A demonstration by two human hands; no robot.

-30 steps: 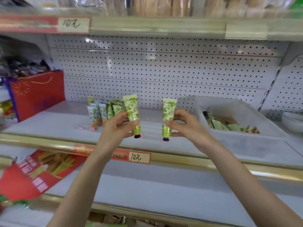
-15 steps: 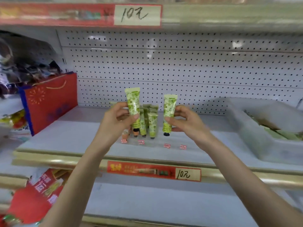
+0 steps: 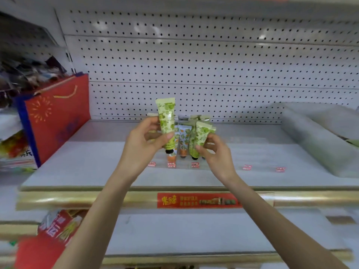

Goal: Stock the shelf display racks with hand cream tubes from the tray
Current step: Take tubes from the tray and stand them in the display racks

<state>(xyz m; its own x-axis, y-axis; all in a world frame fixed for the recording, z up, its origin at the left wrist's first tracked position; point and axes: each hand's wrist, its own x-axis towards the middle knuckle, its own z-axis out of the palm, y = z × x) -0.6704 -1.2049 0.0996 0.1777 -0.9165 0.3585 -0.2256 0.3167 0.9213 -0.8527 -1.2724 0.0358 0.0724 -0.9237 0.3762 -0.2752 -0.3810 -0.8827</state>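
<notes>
My left hand [image 3: 144,140] grips a green leaf-patterned hand cream tube [image 3: 166,121], upright with its black cap down, above the shelf [image 3: 97,164]. My right hand [image 3: 214,152] holds a second green tube [image 3: 202,134], tilted slightly and lowered in among the standing tubes [image 3: 183,138] of the display rack. Several tubes stand there, some orange and pale blue, some green behind. Small red price tags [image 3: 194,165] mark the rack's slots along the front. The translucent tray [image 3: 318,138] sits at the right end of the shelf, its contents mostly out of sight.
A red gift bag [image 3: 56,115] stands at the left end of the shelf. White pegboard [image 3: 213,74] forms the back wall. A gold front rail carries a red label strip [image 3: 198,200]. Red packets [image 3: 56,228] lie on the lower shelf at left.
My view has swung left and closer to the rack. Both hands have carried their tubes over to the standing tubes, and the right one has dropped lower among them.
</notes>
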